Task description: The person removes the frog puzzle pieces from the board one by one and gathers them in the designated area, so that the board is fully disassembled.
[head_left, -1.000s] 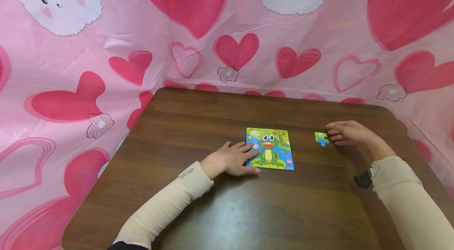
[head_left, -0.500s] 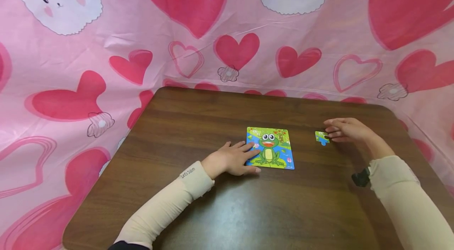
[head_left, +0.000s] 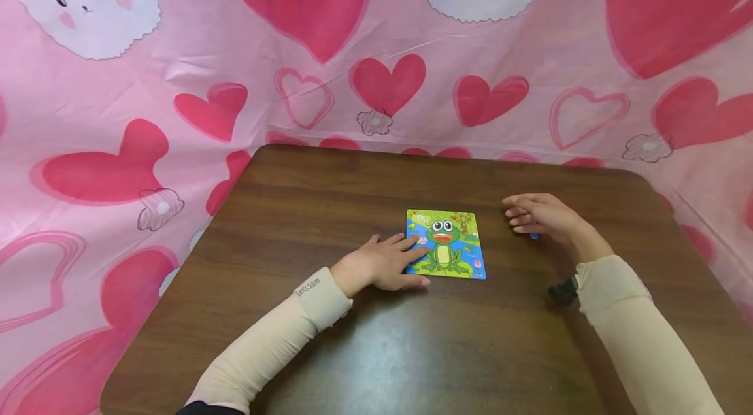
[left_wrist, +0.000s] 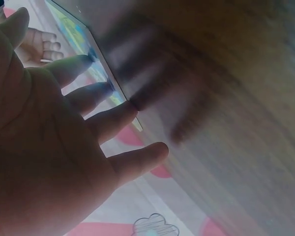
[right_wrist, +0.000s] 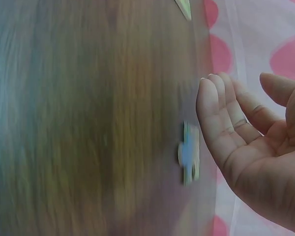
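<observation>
A square frog jigsaw puzzle (head_left: 445, 246) lies flat on the brown wooden table. My left hand (head_left: 391, 263) rests on its left edge with fingers spread straight; in the left wrist view the fingertips meet the puzzle's edge (left_wrist: 105, 69). To the right of the puzzle, my right hand (head_left: 544, 215) hovers above a loose jigsaw piece (right_wrist: 189, 153), with relaxed, slightly bent fingers and nothing held. From the head view, only a small blue tab of that piece (head_left: 534, 236) shows beneath the hand. The right wrist view shows the piece on the table, apart from the fingers.
The wooden table (head_left: 376, 343) has rounded corners. Behind it and at the left hangs a pink cloth (head_left: 329, 101) printed with hearts and white faces. A dark strap-like thing (head_left: 563, 292) sits at the right wrist.
My right hand has moved left over the loose piece, which it now mostly covers in the head view. The left hand and the frog puzzle stay in place; the head view shifted slightly.
</observation>
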`<action>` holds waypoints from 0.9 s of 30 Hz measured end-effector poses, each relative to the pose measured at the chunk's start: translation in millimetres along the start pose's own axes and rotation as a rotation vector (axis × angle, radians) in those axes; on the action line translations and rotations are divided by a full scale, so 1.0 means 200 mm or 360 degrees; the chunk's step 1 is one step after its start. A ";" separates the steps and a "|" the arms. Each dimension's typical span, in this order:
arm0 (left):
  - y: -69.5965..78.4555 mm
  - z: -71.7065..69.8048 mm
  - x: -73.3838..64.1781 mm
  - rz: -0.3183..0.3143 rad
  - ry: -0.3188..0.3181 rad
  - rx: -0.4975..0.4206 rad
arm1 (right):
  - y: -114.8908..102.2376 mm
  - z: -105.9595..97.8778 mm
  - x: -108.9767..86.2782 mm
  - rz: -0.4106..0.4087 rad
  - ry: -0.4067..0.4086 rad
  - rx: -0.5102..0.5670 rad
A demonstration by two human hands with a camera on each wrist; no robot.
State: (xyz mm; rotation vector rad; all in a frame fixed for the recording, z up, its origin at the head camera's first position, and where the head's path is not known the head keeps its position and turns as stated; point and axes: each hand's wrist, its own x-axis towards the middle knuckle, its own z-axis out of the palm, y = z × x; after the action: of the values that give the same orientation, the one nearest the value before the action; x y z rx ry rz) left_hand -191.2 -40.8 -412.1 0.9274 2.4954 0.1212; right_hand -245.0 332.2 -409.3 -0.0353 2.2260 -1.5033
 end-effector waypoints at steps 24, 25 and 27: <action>-0.01 0.00 0.02 -0.0013 -0.0021 0.0017 | -0.12 0.30 0.22 0.0009 -0.0127 0.0021; -0.01 0.00 0.02 -0.0013 -0.0018 0.0018 | -0.13 0.31 0.23 0.0016 -0.0132 0.0026; -0.01 0.00 0.02 -0.0015 -0.0015 0.0020 | -0.14 0.32 0.24 0.0032 -0.0139 0.0026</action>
State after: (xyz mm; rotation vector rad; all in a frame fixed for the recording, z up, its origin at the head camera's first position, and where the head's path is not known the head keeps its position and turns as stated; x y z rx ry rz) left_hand -195.3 -39.3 -413.7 0.9192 2.4943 0.0982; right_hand -269.4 252.7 -420.9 -0.0722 2.1390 -1.4810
